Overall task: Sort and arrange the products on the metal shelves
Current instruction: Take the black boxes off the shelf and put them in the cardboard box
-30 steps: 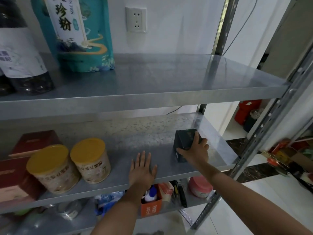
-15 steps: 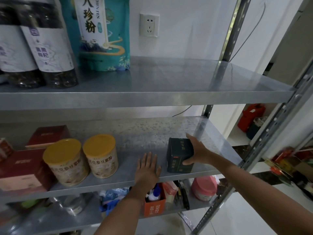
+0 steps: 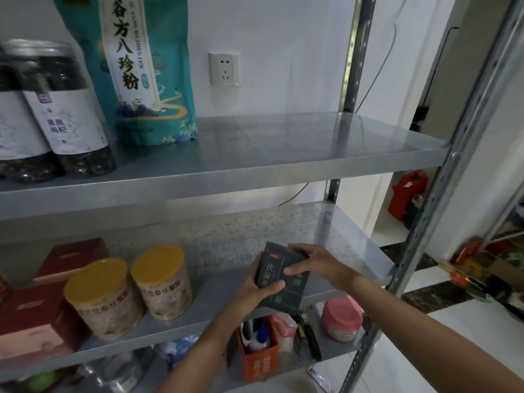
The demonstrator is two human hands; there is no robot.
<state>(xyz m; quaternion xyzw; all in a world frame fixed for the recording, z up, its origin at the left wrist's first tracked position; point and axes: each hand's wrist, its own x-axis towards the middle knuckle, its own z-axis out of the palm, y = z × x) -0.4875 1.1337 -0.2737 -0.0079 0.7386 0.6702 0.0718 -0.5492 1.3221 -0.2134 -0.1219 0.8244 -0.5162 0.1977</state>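
Metal shelves (image 3: 326,236) filled my view. Near the middle shelf's front edge, the dark box (image 3: 283,297) sat gripped between both hands: left hand (image 3: 252,290) at its lower left, right hand (image 3: 320,265) at its upper right. I could not read its blurred print.

Middle shelf (image 3: 218,304): 2 yellow-lidded cans (image 3: 163,282), red boxes (image 3: 37,319).

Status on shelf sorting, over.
Both on the dark box: left hand, right hand gripping. Box tilted over middle shelf front. Nearby yellow-lidded cans stand clear, to its left.
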